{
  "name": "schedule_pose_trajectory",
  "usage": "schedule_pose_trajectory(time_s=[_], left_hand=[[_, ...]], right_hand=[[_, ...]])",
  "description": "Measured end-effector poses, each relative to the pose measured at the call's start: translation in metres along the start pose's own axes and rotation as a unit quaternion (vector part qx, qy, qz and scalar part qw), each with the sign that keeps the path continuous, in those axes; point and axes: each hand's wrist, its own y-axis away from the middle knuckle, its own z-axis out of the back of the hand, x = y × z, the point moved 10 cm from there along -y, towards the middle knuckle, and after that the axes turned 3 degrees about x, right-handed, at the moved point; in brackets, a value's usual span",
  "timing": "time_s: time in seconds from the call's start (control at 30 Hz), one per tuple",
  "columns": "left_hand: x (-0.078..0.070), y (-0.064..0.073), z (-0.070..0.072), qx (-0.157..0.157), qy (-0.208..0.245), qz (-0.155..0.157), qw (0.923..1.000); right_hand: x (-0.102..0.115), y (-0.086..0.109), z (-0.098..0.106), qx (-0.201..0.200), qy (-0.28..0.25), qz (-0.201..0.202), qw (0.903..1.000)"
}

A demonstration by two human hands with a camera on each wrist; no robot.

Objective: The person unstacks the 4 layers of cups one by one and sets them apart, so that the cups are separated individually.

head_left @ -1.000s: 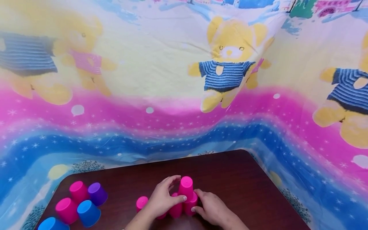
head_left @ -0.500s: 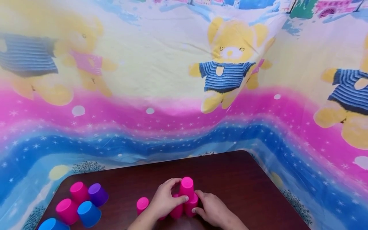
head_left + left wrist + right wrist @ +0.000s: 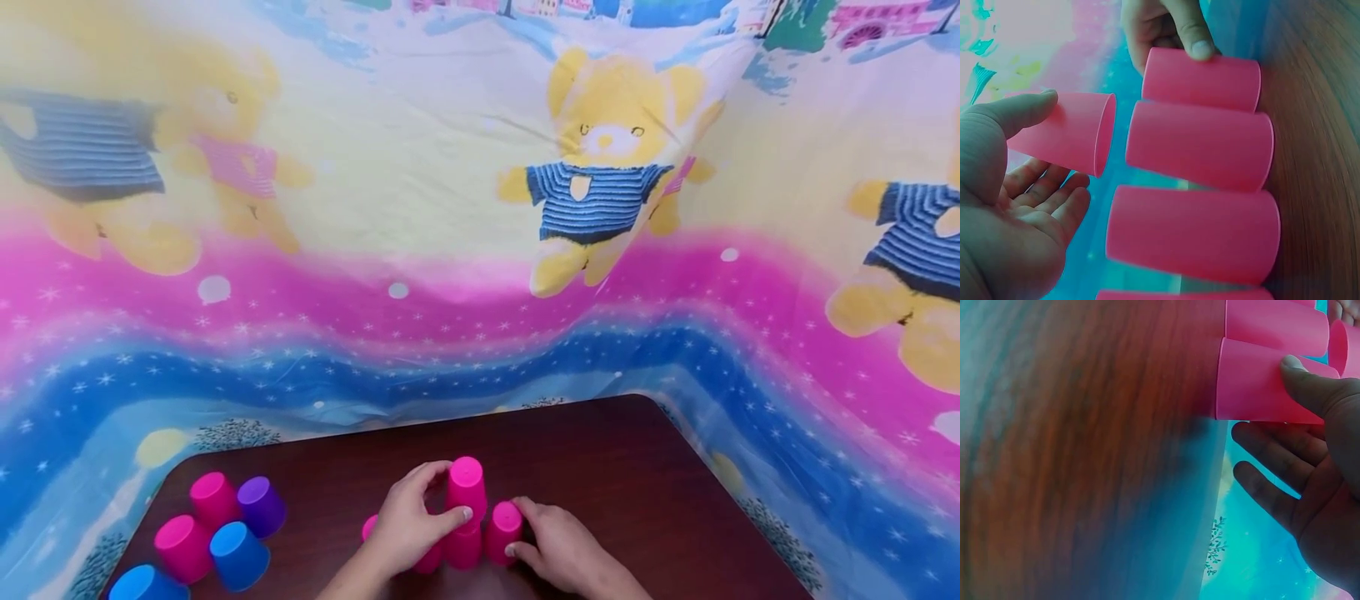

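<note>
My left hand (image 3: 408, 521) holds an upside-down pink cup (image 3: 467, 483) between thumb and fingers. In the left wrist view this raised cup (image 3: 1079, 128) has its rim slightly apart from the bases of a row of pink cups below. My right hand (image 3: 562, 546) grips the pink cup at the row's right end (image 3: 505, 533), thumb on the near side. Beside it stands another inverted pink cup (image 3: 463, 550), under the raised one. Farther left, more row cups are partly hidden behind my left hand; one pink cup (image 3: 369, 528) peeks out there.
At the table's left side stand inverted cups: two pink (image 3: 213, 497) ones, a purple cup (image 3: 261, 506) and two blue (image 3: 238, 556) ones. The dark wooden table (image 3: 600, 458) ends at a printed bear curtain (image 3: 465, 333).
The raised pink cup and my left hand have moved left, from over the right-end cup to over its neighbour. My right hand stays on the end cup. The view has shifted slightly.
</note>
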Motion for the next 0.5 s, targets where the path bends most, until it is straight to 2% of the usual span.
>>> schedule_pose_trajectory(time_s=[0.3,0.5], left_hand=[[0.011,0.016,0.032,-0.047,0.008,0.010,0.9988],[0.025,0.025,0.052,-0.066,0.009,0.044,0.9968]], right_hand=[[0.001,0.000,0.001,0.002,0.004,-0.002,1.0000],[0.000,0.001,0.002,-0.004,0.009,0.004,0.9999]])
